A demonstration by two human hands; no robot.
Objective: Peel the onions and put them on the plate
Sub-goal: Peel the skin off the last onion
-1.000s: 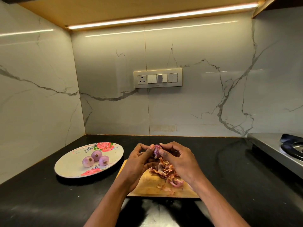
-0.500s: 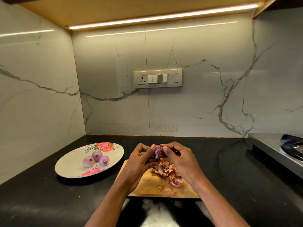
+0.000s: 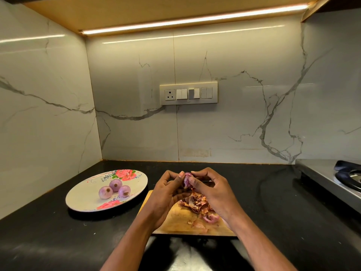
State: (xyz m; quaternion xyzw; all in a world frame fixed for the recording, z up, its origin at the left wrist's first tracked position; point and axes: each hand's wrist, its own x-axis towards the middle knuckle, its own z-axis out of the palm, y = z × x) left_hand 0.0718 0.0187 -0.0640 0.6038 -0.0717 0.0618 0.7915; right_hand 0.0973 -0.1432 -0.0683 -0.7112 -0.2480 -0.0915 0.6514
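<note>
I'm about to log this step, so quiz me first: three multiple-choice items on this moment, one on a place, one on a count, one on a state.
1. Where does the pile of peels lie?
A. on the wooden board
B. on the plate
C. on the stove

2. How many peeled onions sit on the floral plate?
A. two
B. three
C. five

3. What is happening to the onion in hand?
A. it rests on the counter
B. only one hand holds it
C. left hand and right hand both pinch it

Key: 1 A, the peels heap on the board under the hands. 2 B, three bulbs cluster mid-plate. 3 C, fingers of both hands meet on it above the board.
</note>
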